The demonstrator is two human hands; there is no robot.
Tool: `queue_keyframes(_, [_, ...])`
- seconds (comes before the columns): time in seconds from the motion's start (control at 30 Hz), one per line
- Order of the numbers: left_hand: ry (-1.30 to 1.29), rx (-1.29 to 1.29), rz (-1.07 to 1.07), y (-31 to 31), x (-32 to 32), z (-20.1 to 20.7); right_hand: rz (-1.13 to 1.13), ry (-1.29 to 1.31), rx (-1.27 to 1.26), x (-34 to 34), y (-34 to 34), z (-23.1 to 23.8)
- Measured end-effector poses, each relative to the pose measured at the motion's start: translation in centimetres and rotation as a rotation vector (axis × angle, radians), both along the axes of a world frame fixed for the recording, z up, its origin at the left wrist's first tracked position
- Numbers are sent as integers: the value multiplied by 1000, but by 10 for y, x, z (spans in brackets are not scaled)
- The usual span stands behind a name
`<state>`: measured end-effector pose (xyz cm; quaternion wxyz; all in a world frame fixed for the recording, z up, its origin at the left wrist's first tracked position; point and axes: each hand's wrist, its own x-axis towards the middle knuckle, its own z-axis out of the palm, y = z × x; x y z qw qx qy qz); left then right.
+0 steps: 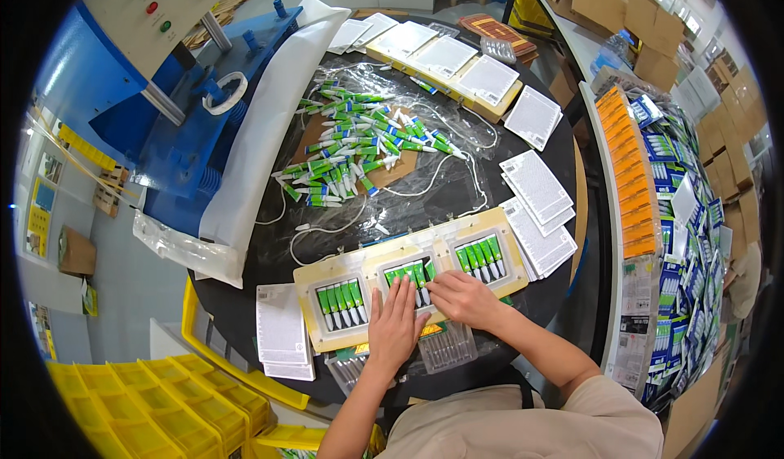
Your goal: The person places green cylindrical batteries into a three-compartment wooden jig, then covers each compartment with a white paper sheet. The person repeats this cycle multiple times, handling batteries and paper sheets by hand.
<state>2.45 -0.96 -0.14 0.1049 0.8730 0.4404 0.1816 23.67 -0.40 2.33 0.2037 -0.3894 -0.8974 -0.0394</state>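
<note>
A cream holder board (372, 279) with three recesses lies on the round black table in front of me. Small green and white tubes stand in rows in the left recess (341, 302) and the right recess (480, 256). Over the middle recess, my left hand (394, 328) rests flat with its fingers stretched out on the tubes there. My right hand (464, 297) is closed in a pinch at that recess's right side, on a green and white tube (429, 271) that its fingers partly hide. Clear ribbed plastic blisters (447, 349) lie at the board's near edge.
A loose heap of tubes (359, 144) lies beyond the board. White printed cards sit in stacks at left (282, 328) and right (539, 189). Another cream board (486, 109) bears cards at the back. A blue machine (180, 140) stands left; yellow crates (155, 410) stand lower left.
</note>
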Motion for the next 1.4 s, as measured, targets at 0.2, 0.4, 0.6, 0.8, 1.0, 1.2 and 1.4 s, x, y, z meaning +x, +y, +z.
queue_keyframes(0.2, [57, 20, -2, -1, -2, -4, -17, 31, -29, -2, 1, -8])
queue_keyframes(0.4, [50, 6, -2, 0, -3, -6, -56, 116, -73, -3, -2, -15])
queue_keyframes(0.6, [36, -5, -1, 0, -3, -3, -184, 245, -109, -10, -7, -15])
queue_keyframes(0.8, [29, -9, -9, 0, -4, -2, -276, 209, -98, -18, -8, -20])
queue_keyframes(1.0, [3, -1, -2, -1, -5, -4, -276, 256, -102, -20, -9, -23])
queue_keyframes(1.2, [22, 9, 18, -2, -4, -1, -249, 243, -143, -22, -14, -22])
queue_keyframes(1.4, [81, -5, 23, -3, -4, 0, -276, 174, -218, -29, -17, -25])
